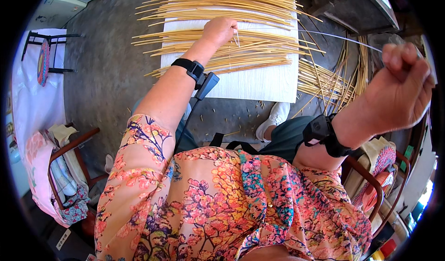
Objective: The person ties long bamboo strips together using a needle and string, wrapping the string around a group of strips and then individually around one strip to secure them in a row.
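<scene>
Several rows of thin tan stalks [269, 41] lie side by side across a white board [252, 85] in front of me. My left hand [220, 31] is closed over the nearer rows, its fingertips pinching a white string [344, 38]. A short loop of string hangs below those fingers, by the stalks. From there the string runs taut to the right, up to my raised right hand [394, 87]. The fingers of that hand are curled closed around the string's other end, well apart from the board. Some fingertips of my left hand are hidden.
Loose stalks [327, 85] lie on the floor right of the board. A dark wooden cabinet [347, 6] stands at the far right. A stool with a round woven seat [43, 62] is at the left. Chair armrests [74, 147] flank me, and my shoe [274, 117] is near the board's front edge.
</scene>
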`<state>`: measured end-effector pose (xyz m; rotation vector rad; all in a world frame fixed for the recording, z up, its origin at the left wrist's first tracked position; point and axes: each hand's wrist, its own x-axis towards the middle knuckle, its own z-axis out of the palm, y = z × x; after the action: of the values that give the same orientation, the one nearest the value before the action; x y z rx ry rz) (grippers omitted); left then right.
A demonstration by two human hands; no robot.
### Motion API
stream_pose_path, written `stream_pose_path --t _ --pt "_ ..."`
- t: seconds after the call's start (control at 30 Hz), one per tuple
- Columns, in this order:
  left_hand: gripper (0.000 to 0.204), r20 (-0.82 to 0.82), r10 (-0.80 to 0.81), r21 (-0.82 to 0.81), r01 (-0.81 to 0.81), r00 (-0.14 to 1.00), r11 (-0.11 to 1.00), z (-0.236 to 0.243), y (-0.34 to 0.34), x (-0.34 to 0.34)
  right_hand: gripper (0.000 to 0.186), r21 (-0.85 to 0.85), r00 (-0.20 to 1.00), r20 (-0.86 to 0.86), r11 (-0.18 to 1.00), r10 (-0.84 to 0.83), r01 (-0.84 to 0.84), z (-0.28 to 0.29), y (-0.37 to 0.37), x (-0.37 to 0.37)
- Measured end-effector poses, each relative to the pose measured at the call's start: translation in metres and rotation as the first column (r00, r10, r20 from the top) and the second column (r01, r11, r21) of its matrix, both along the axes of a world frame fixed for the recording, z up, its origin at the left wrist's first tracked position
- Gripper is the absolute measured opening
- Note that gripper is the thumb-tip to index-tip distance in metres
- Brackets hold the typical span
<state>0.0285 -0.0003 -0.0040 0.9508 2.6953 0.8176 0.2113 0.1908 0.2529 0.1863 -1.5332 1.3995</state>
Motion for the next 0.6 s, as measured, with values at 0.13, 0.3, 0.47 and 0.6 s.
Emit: stream_pose_path --t 0.13,0.3,0.47,0.6 --pt "0.01 0.049 -0.061 0.001 0.061 0.997 0.998 -0.003 0.005 0.007 0.016 -0.004 0.994 0.074 0.997 -0.075 0.076 -0.01 0.007 -0.003" --pt "0.013 0.16 -0.152 0.087 0.14 0.975 0.986 0.005 0.008 0.016 0.014 -0.016 0.991 0.135 0.999 -0.027 0.03 -0.018 0.023 0.0" --pt "0.015 0.559 -0.178 0.249 0.04 0.81 0.968 0.016 0.015 0.021 0.016 -0.032 0.962 0.274 0.999 0.005 0.004 -0.033 0.001 -0.006" --pt "0.014 0.524 -0.151 0.206 0.048 0.838 0.977 0.029 0.003 0.019 0.012 0.114 0.702 0.699 0.948 0.137 -0.298 -0.074 -0.02 -0.022"
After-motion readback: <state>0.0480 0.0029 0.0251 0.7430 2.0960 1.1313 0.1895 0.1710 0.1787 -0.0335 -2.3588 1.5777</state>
